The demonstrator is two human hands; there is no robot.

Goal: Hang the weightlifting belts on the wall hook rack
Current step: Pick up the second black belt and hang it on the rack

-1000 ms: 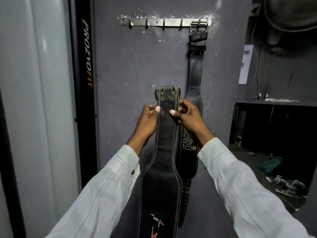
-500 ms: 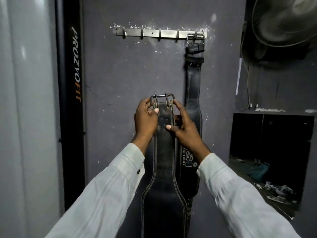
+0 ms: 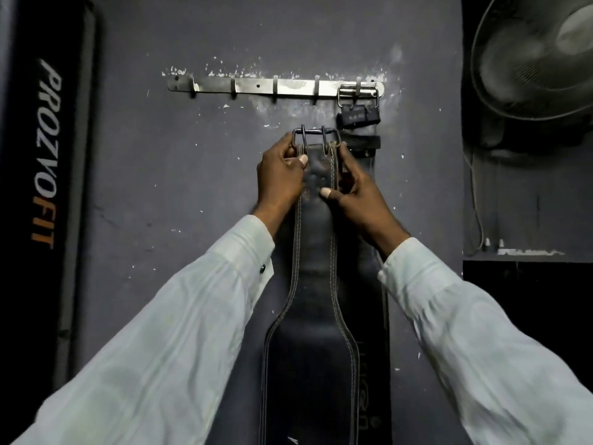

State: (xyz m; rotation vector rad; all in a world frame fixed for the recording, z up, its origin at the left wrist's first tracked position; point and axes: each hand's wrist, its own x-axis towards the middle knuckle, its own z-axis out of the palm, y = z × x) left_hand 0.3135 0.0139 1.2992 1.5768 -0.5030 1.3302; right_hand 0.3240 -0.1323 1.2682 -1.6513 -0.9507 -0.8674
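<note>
A black leather weightlifting belt (image 3: pixel 316 284) with pale stitching hangs down between my arms, its metal buckle (image 3: pixel 315 134) at the top. My left hand (image 3: pixel 279 178) grips the belt's left edge just under the buckle. My right hand (image 3: pixel 356 194) grips the right edge, thumb pressed on the leather. The buckle is a short way below the steel hook rack (image 3: pixel 276 86) on the dark wall, under the gap between its two rightmost hooks. A second black belt (image 3: pixel 361 117) hangs by its buckle from the rightmost hook, mostly hidden behind the held belt and my right hand.
A black padded post (image 3: pixel 48 155) lettered PROZVOFIT stands at the left. A wall fan (image 3: pixel 532 56) sits at the upper right, with a cable running down to a ledge (image 3: pixel 526 253). Several hooks on the rack's left and middle carry nothing.
Both hands have lifted the belt upward toward the rack. The buckle, folded down a second ago, now stands up above the belt's end. My view has tilted up and closer to the wall.
</note>
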